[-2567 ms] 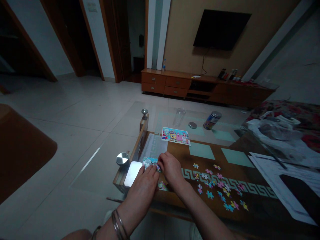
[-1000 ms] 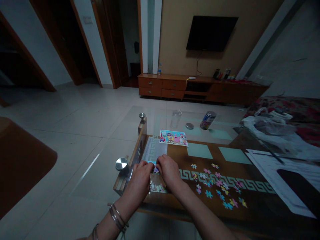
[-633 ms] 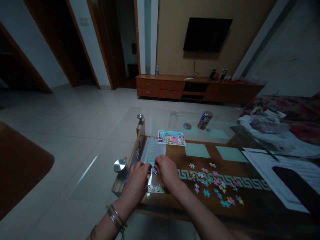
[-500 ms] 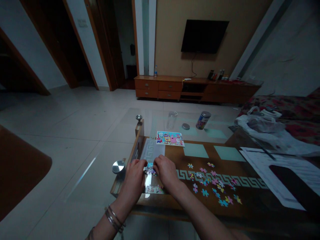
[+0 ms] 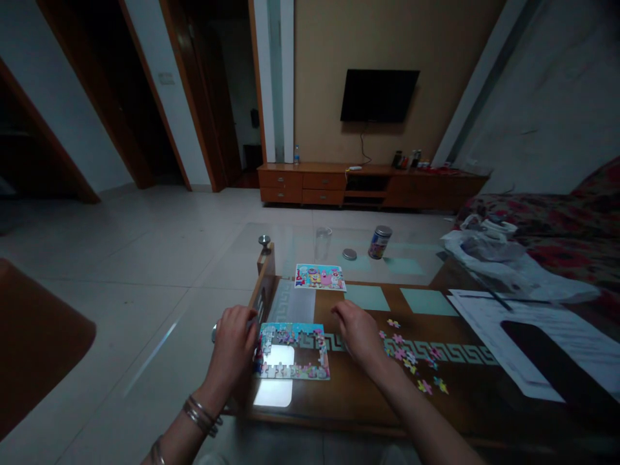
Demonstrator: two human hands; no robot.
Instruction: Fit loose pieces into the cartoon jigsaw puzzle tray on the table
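Note:
A jigsaw puzzle (image 5: 317, 372), its border joined around an open middle, lies on the glass table. My left hand (image 5: 235, 336) is at the puzzle's left edge, fingers bent and thumb apart, with nothing visible in it. To the right of the puzzle, my right hand (image 5: 358, 330) hovers with fingers curled together; no piece shows at the fingertips. Loose puzzle pieces (image 5: 411, 357) are scattered beyond my right hand, some hidden behind the hand and forearm. A cartoon picture card (image 5: 320, 277) rests behind the puzzle.
Farther back stand a clear glass (image 5: 323, 243), a metal lid (image 5: 349, 254) and a printed can (image 5: 380, 242). Papers (image 5: 513, 349) under a dark flat object (image 5: 547, 355) cover the right side. A plastic bag (image 5: 513, 258) lies behind them.
My hands have parted: the right moved away from the puzzle to the right, the left to its left edge. More of the puzzle shows. The camera view has tilted up slightly.

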